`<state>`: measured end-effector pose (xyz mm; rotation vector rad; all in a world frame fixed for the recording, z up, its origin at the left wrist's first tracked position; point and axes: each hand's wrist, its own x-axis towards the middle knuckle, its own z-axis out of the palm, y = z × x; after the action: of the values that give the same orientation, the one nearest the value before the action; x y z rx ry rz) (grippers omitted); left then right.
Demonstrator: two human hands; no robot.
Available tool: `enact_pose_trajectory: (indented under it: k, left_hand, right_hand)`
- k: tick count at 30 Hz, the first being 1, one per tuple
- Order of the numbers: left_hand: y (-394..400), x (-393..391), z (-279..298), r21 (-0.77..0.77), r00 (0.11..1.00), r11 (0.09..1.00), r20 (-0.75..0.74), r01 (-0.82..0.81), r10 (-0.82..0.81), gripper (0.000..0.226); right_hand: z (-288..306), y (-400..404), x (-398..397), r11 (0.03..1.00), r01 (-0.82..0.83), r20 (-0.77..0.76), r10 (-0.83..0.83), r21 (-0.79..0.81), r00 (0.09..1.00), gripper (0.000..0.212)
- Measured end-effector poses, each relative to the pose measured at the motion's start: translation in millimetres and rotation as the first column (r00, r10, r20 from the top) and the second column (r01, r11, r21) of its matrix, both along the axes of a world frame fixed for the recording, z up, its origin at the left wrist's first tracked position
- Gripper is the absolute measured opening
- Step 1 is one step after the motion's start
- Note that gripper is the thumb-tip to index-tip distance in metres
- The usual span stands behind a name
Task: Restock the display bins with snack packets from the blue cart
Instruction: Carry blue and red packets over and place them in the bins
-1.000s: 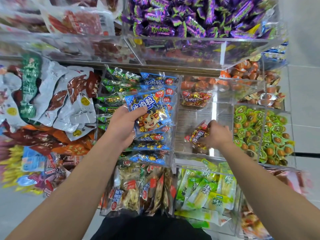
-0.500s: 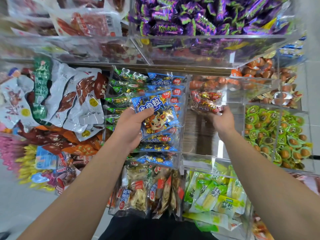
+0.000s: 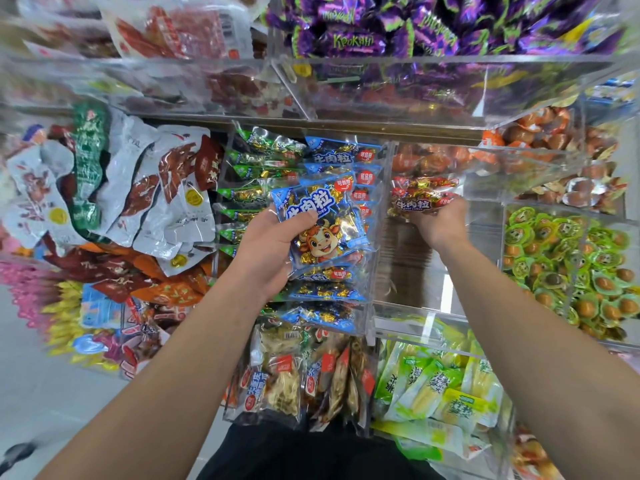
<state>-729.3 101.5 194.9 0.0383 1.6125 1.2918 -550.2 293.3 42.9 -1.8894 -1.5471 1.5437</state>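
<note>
Head view, left hand (image 3: 268, 251) gripping blue packets (image 3: 320, 226)

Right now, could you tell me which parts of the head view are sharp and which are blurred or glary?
Head view: the blue packet in the left hand is sharp; the left edge smears; the clear bin walls carry glare; the wide lens bows the shelf.

You are standing in a shop, at a loose-snack display. Clear acrylic bins (image 3: 440, 306) sit in tiers, each sorted by product: purple wrapped sweets (image 3: 398, 26) up top, blue beef-snack packets (image 3: 332, 296) in the middle, green egg packs (image 3: 568, 268) to the right, white meat pouches (image 3: 152, 199) heaped at the left.
</note>
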Motion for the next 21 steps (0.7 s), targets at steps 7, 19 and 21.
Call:
enact_pose_trajectory:
  k: [7, 19, 21]
  left_hand:
    - [-3, 1, 0, 0.022, 1.0, 1.0, 0.004, -0.02, 0.02, 0.011]
    - [-5, 2, 8, 0.054, 0.999, 0.998, -0.042, 0.023, -0.021, 0.013]
    - [-7, 4, 14, 0.089, 0.992, 0.991, -0.085, 0.099, -0.092, 0.022]
  right_hand:
    - [-1, 3, 10, 0.999, 0.008, 0.055, -0.011, 0.042, 0.998, 0.082]
    - [56, -48, 33, 0.944, 0.257, -0.037, -0.255, 0.207, 0.966, 0.036]
    - [80, -68, 30, 0.957, 0.232, -0.221, -0.192, 0.176, 0.956, 0.024]
